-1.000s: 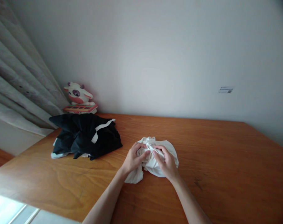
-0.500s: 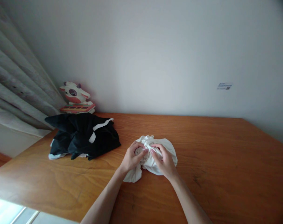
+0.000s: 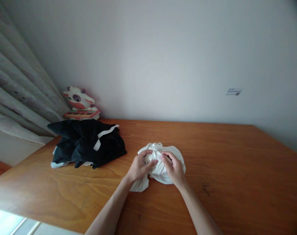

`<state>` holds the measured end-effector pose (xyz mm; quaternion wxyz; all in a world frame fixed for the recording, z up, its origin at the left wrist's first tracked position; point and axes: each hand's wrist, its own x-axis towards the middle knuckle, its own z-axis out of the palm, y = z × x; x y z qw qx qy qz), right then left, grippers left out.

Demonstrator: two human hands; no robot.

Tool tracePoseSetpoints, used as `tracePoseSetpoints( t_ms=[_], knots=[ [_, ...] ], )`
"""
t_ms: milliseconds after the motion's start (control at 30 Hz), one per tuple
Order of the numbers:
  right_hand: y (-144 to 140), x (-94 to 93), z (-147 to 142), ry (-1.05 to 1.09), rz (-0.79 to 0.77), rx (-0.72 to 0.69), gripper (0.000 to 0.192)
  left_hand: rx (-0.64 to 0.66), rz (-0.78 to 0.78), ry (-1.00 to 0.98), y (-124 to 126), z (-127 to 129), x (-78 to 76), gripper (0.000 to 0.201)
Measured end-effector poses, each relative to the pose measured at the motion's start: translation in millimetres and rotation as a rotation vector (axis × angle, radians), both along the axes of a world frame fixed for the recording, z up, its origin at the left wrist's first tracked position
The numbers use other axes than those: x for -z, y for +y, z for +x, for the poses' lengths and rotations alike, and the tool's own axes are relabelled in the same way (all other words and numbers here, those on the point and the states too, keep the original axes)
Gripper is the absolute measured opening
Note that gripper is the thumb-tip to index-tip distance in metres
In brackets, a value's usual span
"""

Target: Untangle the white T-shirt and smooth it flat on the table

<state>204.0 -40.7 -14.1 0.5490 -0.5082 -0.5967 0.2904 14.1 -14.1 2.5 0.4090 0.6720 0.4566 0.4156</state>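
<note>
White cloth (image 3: 160,170) — crumpled, softly rounded — between fingers (image 3: 169,154), on grained wood (image 3: 224,163).

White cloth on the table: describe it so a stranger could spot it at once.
On the wooden table, look near the middle, right of the black cloth. The white cloth lies bunched up there, with the left hand and right hand on it. Unlike the black one, it looks plain white.
</note>
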Motion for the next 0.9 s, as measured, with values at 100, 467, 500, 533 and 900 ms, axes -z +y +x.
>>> tracePoseSetpoints(
  t_ms=[100, 467, 500, 533, 900],
  knots=[
    [0, 2.4, 1, 0.012, -0.003, 0.005, 0.03, 0.026, -0.116, -0.127, -1, 0, -3.4, 0.044],
    [0, 6.6, 1, -0.338, 0.281, 0.043, 0.065, -0.118, -0.265, -0.655, 9, -5, -8.6, 0.055],
    [1, 10.0, 1, -0.366, 0.279, 0.04, 0.068, -0.114, -0.263, -0.651, 11, -7, -8.9, 0.059],
    [2, 13.9, 1, -0.386, 0.258, 0.041, 0.065, -0.111, -0.263, -0.644, 14, -9, -8.9, 0.062],
    [11, 21.9, 5, 0.189, -0.141, 0.028, 0.045, -0.123, -0.097, -0.544, 4, -4, -0.5, 0.055]
  ],
)
